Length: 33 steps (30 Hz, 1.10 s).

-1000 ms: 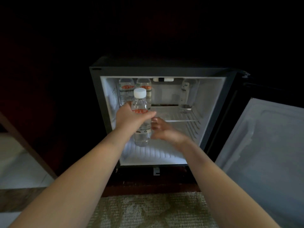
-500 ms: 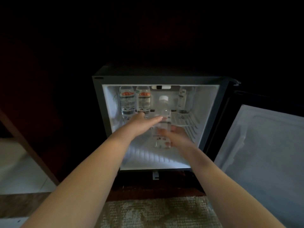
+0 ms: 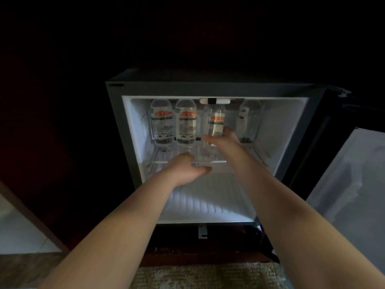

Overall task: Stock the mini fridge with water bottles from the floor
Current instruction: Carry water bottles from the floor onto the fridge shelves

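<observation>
The open mini fridge stands lit in a dark cabinet. Two clear water bottles with orange-and-white labels, one at the far left and another beside it, stand upright at the back of the wire shelf. A third bottle stands to their right, and my right hand grips its lower part. My left hand hovers at the shelf's front edge, fingers relaxed and holding nothing. A pale shape like a bottle shows at the back right.
The fridge door hangs open to the right. The fridge's ribbed white floor lies below the shelf. A patterned rug lies in front, and a pale tiled floor shows at the left past a wooden cabinet edge.
The bottle passed from my left hand to my right and went onto the shelf beside the other two. My left hand let go and drew back to the shelf's front.
</observation>
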### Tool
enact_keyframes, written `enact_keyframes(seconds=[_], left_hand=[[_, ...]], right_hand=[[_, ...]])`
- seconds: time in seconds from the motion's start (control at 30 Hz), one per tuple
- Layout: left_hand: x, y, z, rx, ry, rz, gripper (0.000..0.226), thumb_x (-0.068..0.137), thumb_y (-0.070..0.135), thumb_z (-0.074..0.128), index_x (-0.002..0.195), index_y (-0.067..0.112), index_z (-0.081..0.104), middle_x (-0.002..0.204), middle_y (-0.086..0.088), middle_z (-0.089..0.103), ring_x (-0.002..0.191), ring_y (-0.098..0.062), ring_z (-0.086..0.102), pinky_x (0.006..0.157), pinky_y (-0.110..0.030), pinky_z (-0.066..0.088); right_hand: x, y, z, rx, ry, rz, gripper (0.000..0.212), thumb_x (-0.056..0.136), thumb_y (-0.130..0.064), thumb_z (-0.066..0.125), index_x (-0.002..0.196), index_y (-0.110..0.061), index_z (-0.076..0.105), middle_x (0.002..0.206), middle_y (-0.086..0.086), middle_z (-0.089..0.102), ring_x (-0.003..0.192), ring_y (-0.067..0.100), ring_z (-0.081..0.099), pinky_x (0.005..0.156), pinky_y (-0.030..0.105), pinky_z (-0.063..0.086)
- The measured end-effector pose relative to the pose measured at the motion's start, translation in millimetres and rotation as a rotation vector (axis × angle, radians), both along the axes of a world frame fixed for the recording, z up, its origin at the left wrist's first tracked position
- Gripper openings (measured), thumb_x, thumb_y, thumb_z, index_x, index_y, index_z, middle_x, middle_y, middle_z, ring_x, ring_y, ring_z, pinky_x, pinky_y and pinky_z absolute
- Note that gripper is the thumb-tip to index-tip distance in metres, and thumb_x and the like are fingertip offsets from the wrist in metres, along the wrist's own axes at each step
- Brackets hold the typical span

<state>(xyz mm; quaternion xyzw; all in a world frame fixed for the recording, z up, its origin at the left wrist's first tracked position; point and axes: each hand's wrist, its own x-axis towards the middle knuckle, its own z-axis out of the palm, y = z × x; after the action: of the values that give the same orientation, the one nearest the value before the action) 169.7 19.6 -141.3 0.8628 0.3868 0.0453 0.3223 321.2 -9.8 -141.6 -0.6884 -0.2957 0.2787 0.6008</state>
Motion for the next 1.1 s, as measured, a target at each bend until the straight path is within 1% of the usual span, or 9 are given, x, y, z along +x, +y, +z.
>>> enact_keyframes(seconds=[0.07, 0.17, 0.23, 0.37, 0.5, 0.67, 0.77, 0.93, 1.1], left_hand=[[-1.0, 5.5, -4.2, -0.001, 0.008, 0.009, 0.072, 0.079, 0.058, 0.061, 0.139, 0.022, 0.044, 0.143, -0.001, 0.046, 0.122, -0.022, 0.050, 0.094, -0.029, 0.042], [-2.9, 10.2, -6.6, -0.007, 0.038, 0.000, 0.068, 0.083, 0.055, 0.059, 0.139, 0.020, 0.044, 0.144, -0.002, 0.045, 0.126, -0.022, 0.047, 0.086, -0.022, 0.033], [-3.3, 14.4, -8.8, 0.005, 0.073, -0.020, 0.070, 0.085, 0.055, 0.058, 0.142, 0.019, 0.040, 0.148, -0.003, 0.040, 0.131, -0.022, 0.042, 0.088, -0.022, 0.032], [-5.1, 16.8, -8.1, 0.015, 0.115, -0.033, 0.082, 0.083, 0.058, 0.057, 0.148, 0.017, 0.028, 0.155, -0.003, 0.029, 0.139, -0.023, 0.031, 0.105, -0.029, 0.031], [-3.2, 18.1, -6.8, -0.035, 0.088, -0.005, 0.078, 0.080, 0.059, 0.059, 0.143, 0.019, 0.039, 0.150, -0.004, 0.037, 0.134, -0.024, 0.038, 0.102, -0.030, 0.034], [-1.9, 19.5, -8.9, -0.031, 0.137, -0.008, 0.089, 0.075, 0.066, 0.058, 0.147, 0.019, 0.033, 0.152, -0.005, 0.034, 0.135, -0.026, 0.037, 0.104, -0.034, 0.034], [-2.7, 21.0, -10.2, -0.040, 0.123, 0.001, 0.090, 0.074, 0.068, 0.058, 0.147, 0.021, 0.033, 0.153, -0.005, 0.032, 0.137, -0.026, 0.035, 0.109, -0.038, 0.034], [-3.5, 17.8, -10.7, -0.015, 0.124, 0.004, 0.092, 0.076, 0.066, 0.059, 0.149, 0.019, 0.028, 0.156, -0.004, 0.027, 0.140, -0.025, 0.030, 0.109, -0.036, 0.030], [-2.8, 17.9, -11.1, -0.014, 0.096, 0.015, 0.089, 0.077, 0.063, 0.060, 0.148, 0.019, 0.030, 0.154, -0.004, 0.029, 0.139, -0.025, 0.032, 0.108, -0.034, 0.031]], right_hand=[[5.4, 9.9, -3.8, 0.032, -0.025, 0.002, 0.055, 0.061, -0.025, 0.086, 0.108, -0.015, 0.059, 0.107, 0.007, 0.069, 0.099, 0.026, 0.067, 0.087, 0.045, 0.055], [22.7, 23.2, -19.3, 0.070, -0.026, 0.028, 0.070, 0.044, -0.038, 0.086, 0.105, -0.024, 0.055, 0.105, 0.006, 0.070, 0.096, 0.028, 0.068, 0.088, 0.053, 0.054], [16.5, 21.2, -15.4, 0.091, -0.026, 0.032, 0.065, 0.052, -0.032, 0.085, 0.107, -0.025, 0.051, 0.108, 0.007, 0.068, 0.094, 0.024, 0.068, 0.087, 0.049, 0.054], [13.8, 26.4, -16.8, 0.115, -0.033, 0.058, 0.051, 0.079, -0.006, 0.074, 0.117, -0.016, 0.042, 0.106, 0.004, 0.063, 0.084, 0.011, 0.064, 0.067, 0.019, 0.050], [12.9, 34.1, -22.6, 0.144, -0.045, 0.074, 0.057, 0.080, -0.002, 0.073, 0.121, -0.017, 0.037, 0.115, 0.009, 0.060, 0.099, 0.023, 0.062, 0.074, 0.026, 0.053], [11.2, 30.1, -28.5, 0.091, -0.104, 0.092, 0.078, 0.080, -0.020, 0.075, 0.139, -0.020, 0.023, 0.114, -0.001, 0.059, 0.110, 0.022, 0.060, 0.098, 0.042, 0.048], [11.5, 25.7, -26.2, 0.050, -0.190, 0.077, 0.076, 0.080, -0.021, 0.075, 0.138, -0.016, 0.027, 0.103, -0.008, 0.058, 0.103, 0.016, 0.059, 0.094, 0.037, 0.049], [20.0, 24.9, -17.8, -0.022, -0.339, 0.046, 0.074, 0.066, -0.027, 0.085, 0.127, -0.019, 0.043, 0.116, -0.002, 0.064, 0.107, 0.018, 0.062, 0.094, 0.043, 0.052], [20.9, 22.7, -21.1, -0.016, -0.342, 0.015, 0.081, 0.061, -0.027, 0.086, 0.130, -0.019, 0.044, 0.121, 0.002, 0.063, 0.111, 0.021, 0.061, 0.096, 0.045, 0.051]])
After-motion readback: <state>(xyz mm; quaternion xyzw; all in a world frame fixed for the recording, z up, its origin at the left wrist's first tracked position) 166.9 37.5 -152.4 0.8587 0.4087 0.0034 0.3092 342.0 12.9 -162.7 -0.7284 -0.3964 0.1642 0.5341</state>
